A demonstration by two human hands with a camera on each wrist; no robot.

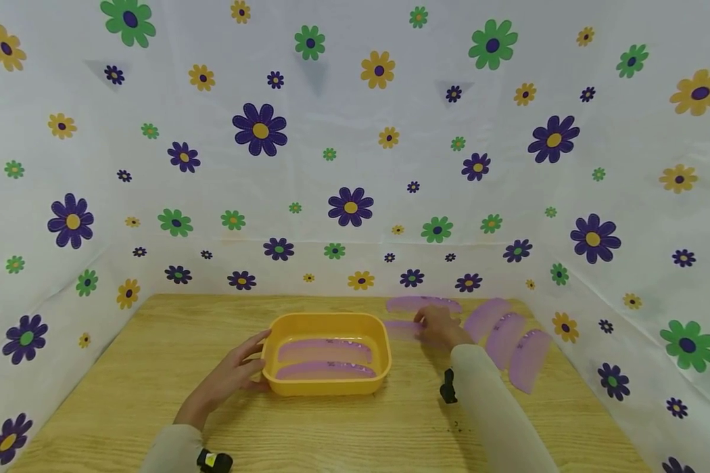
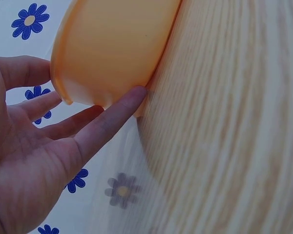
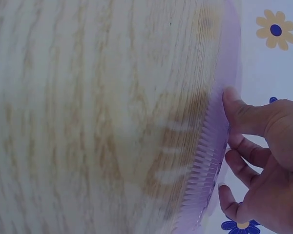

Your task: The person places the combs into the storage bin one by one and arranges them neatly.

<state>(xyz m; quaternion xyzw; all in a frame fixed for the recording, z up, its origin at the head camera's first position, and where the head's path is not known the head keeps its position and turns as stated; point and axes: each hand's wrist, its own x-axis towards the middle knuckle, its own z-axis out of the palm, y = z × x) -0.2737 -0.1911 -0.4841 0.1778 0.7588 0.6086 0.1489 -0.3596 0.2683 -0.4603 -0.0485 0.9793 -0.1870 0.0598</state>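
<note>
A yellow plastic tub [image 1: 327,387] sits mid-table with two purple combs, a rear one [image 1: 324,351] and a front one [image 1: 324,372], lying lengthwise inside. My left hand [image 1: 227,376] is at the tub's left end, its fairly straight fingers touching the outer wall [image 2: 107,48]. Right of the tub, my right hand [image 1: 440,325] pinches a purple comb [image 1: 401,330] by its spine. In the right wrist view, the thumb rests on the comb [image 3: 205,146] with its teeth over the wood, and the other fingers curl at its back edge.
Behind the right hand another purple comb [image 1: 411,303] lies along the table's back edge. Three more combs [image 1: 529,360] lie side by side at the right. A white flowered cloth [image 1: 331,171] walls the wooden table [image 1: 331,433] at the back and sides.
</note>
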